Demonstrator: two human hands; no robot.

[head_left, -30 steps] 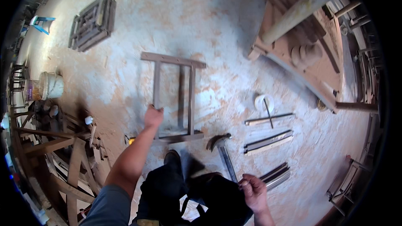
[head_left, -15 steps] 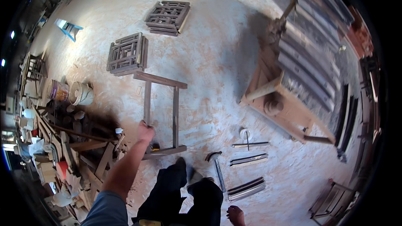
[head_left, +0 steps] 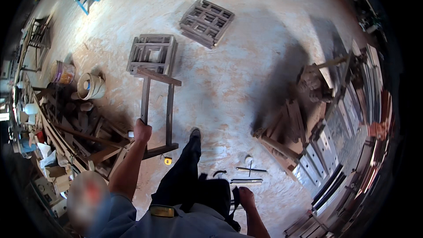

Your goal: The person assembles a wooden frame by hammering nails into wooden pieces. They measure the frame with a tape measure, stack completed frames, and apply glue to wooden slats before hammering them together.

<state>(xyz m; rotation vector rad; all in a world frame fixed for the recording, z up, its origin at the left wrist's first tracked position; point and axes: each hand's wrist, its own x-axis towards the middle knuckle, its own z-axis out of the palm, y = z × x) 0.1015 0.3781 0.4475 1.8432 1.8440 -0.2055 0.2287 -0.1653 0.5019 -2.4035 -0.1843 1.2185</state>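
Left hand (head_left: 142, 131) wraps one long rail of the wooden frame (head_left: 170, 114), probably to keep it clear of the legs (head_left: 183, 167), on their left. Right hand (head_left: 246, 197) curls beside a black strap (head_left: 236, 198); cannot tell whether it grips.

Part of the wooden frame (head_left: 170, 114) is hidden behind the left hand (head_left: 142, 131) and forearm (head_left: 126, 167). Dark trousers (head_left: 178, 176) cover most of the hammer (head_left: 219, 173). Near left, a round blur (head_left: 88, 200) masks whatever lies there. Whether the right hand (head_left: 247, 197) holds the black strap (head_left: 236, 197) is unclear.
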